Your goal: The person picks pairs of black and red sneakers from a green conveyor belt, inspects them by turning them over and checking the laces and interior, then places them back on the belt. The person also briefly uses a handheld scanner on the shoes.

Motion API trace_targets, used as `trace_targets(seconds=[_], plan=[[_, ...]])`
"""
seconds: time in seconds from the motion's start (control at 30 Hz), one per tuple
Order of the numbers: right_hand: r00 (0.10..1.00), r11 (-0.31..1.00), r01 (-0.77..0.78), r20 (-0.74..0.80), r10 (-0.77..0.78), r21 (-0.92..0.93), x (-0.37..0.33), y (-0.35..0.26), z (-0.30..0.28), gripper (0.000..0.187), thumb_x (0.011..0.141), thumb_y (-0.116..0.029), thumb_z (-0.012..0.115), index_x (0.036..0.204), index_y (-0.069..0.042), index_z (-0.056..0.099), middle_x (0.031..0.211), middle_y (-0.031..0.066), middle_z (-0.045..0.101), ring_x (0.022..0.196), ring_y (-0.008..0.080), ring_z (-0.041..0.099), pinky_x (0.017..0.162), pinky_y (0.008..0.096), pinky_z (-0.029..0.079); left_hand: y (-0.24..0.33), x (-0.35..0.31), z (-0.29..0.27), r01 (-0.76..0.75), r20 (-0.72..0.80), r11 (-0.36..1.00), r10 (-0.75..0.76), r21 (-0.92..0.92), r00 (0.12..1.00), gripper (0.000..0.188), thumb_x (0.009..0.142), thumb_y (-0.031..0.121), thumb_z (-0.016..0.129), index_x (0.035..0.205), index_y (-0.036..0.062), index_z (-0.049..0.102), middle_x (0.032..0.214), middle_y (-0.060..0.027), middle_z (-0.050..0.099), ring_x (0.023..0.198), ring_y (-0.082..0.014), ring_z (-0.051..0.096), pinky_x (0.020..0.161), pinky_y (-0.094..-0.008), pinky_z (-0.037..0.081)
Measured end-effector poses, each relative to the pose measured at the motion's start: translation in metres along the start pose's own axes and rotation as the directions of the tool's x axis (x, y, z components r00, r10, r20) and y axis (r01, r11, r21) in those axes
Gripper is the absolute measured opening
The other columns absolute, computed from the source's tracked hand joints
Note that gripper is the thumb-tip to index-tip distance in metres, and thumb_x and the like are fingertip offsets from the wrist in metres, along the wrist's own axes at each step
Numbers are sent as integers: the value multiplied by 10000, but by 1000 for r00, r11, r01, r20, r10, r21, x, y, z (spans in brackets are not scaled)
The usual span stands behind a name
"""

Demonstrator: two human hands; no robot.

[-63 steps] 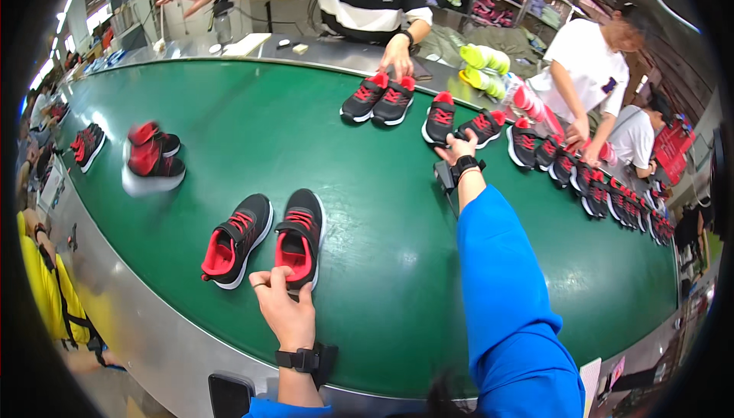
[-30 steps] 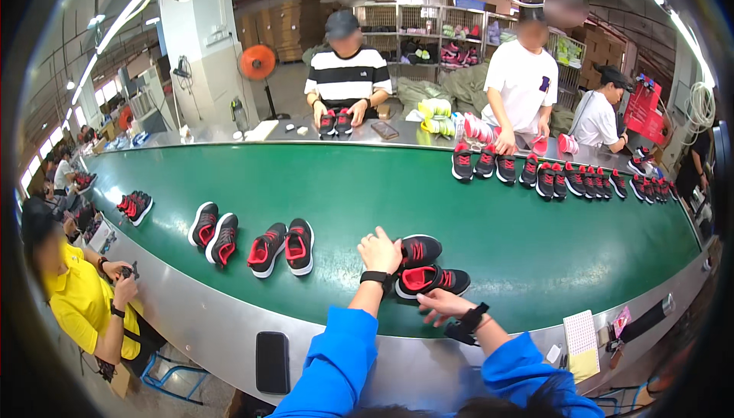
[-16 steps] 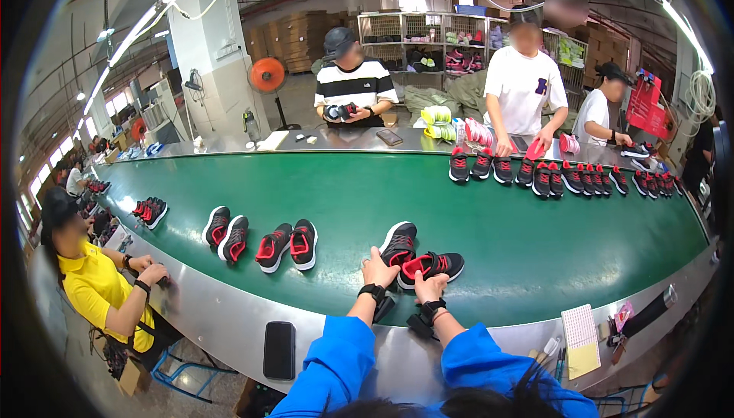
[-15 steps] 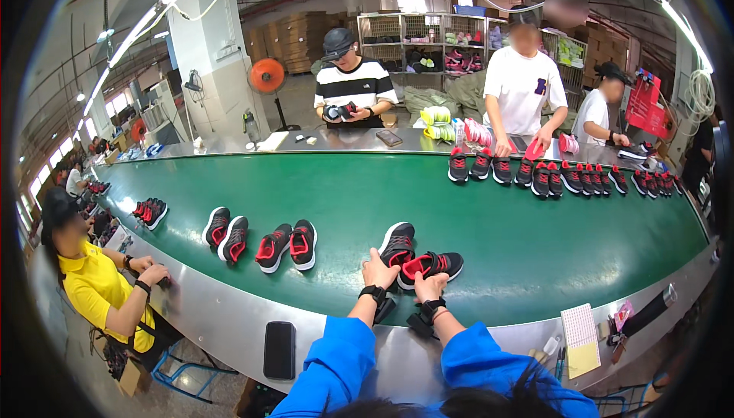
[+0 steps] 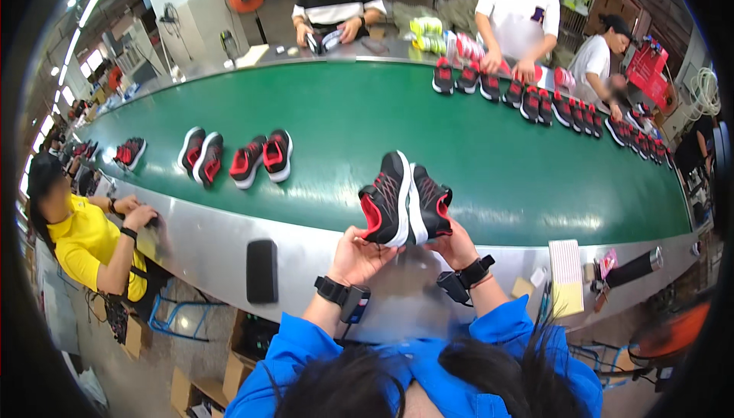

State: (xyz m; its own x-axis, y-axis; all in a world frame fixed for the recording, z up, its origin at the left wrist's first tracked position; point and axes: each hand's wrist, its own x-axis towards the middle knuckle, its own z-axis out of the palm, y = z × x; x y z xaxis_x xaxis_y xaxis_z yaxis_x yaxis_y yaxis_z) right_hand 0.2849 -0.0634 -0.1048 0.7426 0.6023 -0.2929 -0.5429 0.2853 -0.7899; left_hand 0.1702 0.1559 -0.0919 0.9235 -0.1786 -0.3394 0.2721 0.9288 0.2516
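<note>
Holding blk/red shoe [image 5: 391,196] in L grip [image 5: 359,256], mate [image 5: 430,205] in R grip [image 5: 457,244], side by side; not on belt [image 5: 336,105] yet, unlike other prs [image 5: 277,150].

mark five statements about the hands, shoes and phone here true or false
1. The left hand and right hand hold a pair of black-and-red sneakers. True.
2. The sneakers' white soles face away from each other. False: the soles face each other.
3. A black rectangular phone lies on the grey metal ledge. True.
4. The white-and-yellow paper sheet lies left of the phone. False: the sheet is on its right.
5. The co-worker in the yellow shirt is on the person's left. True.
</note>
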Motion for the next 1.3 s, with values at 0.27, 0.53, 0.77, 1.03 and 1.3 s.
trace_targets(seconds=[0.27, 0.53, 0.77, 1.03, 1.3], plan=[[987, 988, 5, 157, -30, 157, -59, -7, 10, 433, 1015, -262, 455, 1435, -156, 446, 1170, 27, 674, 920, 172, 665, 703, 368, 566, -41, -42, 8, -38, 66, 998, 41, -46, 997, 584, 877, 293, 477, 1311, -97, 509, 1282, -277, 578, 1152, -441, 580, 991, -448, 503], [898, 772, 438, 186, -398, -461, -71, -12, 10, 789, 799, -77, 696, 1505, -153, 352, 1210, 64, 548, 1090, 137, 561, 610, 243, 494, -40, -92, 12, -401, -12, 821, 443, 406, 896, 628, 884, 136, 462, 1494, 52, 343, 1368, -147, 514, 1210, -276, 563, 1005, -474, 499], [754, 104, 450, 314, -577, -887, -94, -11, 8, 688, 691, -106, 750, 1341, -85, 526, 1141, 145, 568, 1052, 318, 574, 845, 402, 499, -62, -107, -11, -138, 127, -52, 771, 989, 624, 820, 769, 120, 699, 1520, 140, 368, 1209, -139, 438, 1085, -252, 526, 846, -346, 493], [805, -162, 288, 331, -492, -944, -109, 8, -3, 708, 732, -163, 780, 1375, -117, 490, 1231, 112, 535, 1071, 315, 540, 812, 406, 531, -95, -99, -20, 178, 244, -441, 739, 879, 628, 825, 749, 193, 765, 1478, 121, 383, 1190, -263, 408, 1112, -412, 432, 958, -459, 417], [844, -57, 287, 281, -457, -956, -104, 7, -16, 619, 815, -237, 737, 1364, -90, 493, 1157, 136, 604, 927, 335, 598, 796, 385, 537, -89, -94, -10, 85, 59, -156, 740, 984, 670, 817, 754, 224, 796, 1461, 123, 399, 1163, -217, 432, 1003, -311, 533, 871, -418, 482]])
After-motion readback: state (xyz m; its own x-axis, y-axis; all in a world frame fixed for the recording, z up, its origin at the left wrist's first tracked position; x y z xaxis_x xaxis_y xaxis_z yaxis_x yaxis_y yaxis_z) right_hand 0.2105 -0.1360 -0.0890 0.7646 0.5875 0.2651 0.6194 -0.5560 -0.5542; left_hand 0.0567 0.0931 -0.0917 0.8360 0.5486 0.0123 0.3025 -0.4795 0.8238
